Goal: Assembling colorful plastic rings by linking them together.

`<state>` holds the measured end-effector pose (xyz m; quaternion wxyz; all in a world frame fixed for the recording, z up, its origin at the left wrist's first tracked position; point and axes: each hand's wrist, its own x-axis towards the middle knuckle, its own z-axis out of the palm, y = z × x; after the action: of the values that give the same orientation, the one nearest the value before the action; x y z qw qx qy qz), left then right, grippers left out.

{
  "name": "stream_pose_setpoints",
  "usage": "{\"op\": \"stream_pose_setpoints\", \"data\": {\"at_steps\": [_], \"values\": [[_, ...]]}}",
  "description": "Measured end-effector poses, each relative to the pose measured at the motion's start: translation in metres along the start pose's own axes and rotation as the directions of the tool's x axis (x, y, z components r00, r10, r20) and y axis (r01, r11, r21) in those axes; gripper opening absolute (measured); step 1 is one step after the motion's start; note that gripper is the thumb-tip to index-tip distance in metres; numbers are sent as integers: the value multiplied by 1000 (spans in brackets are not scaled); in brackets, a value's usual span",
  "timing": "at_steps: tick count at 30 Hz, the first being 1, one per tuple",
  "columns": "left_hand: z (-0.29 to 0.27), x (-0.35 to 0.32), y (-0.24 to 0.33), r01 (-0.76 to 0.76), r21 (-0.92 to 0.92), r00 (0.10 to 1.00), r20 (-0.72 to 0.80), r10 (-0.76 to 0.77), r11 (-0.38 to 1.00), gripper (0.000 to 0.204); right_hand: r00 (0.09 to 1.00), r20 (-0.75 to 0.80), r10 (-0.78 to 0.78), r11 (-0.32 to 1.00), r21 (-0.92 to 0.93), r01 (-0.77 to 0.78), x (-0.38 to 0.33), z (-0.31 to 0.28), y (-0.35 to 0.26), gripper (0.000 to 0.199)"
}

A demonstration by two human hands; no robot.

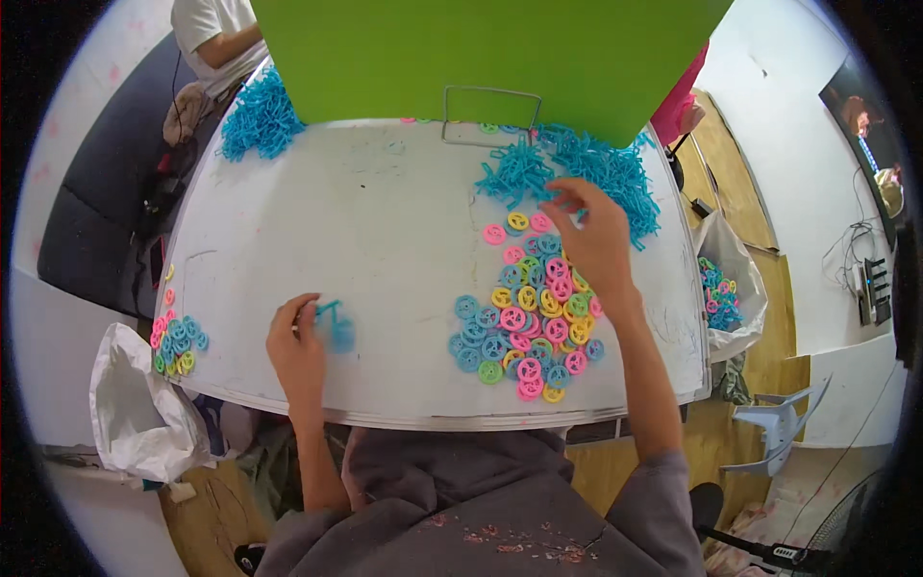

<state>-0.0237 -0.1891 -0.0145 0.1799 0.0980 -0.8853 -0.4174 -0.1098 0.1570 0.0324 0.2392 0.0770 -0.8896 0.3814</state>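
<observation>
My left hand [296, 351] is closed above the table's near left part. Between its fingertips is a thin blue plastic stick piece [328, 306]. Just below and beside that piece is a blue wheel-like ring [340, 334], smeared by motion; whether the two are joined, I cannot tell. My right hand [598, 236] reaches over to a small heap of blue stick pieces [514, 173], thumb and forefinger curved with a gap between them. Under and left of my right forearm spreads a pile of spoked plastic rings [512, 318] in pink, yellow, green and blue.
A green panel [481, 58] with a metal wire handle stands across the white table's [317, 221] far side. More blue pieces [260, 115] lie far left, and a bigger heap [615, 183] far right. Several rings [178, 343] sit at the left edge. White sacks [144, 409] flank the table.
</observation>
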Motion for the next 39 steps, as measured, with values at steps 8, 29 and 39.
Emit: {"op": "stream_pose_setpoints", "data": {"at_steps": [8, 29, 39], "values": [[19, -5, 27, -193, 169, 962, -159, 220, 966, 22, 904, 205, -375, 815, -392, 427, 31, 70, 30, 27], [113, 3, 108, -330, -362, 912, 116, 394, 872, 49, 986, -151, -68, 988, -148, 46, 18, 32, 24, 15], [108, 6, 111, -251, -427, 944, 92, 318, 869, 54, 999, 6, -53, 998, -22, 53, 24, 30, 21, 16]]}}
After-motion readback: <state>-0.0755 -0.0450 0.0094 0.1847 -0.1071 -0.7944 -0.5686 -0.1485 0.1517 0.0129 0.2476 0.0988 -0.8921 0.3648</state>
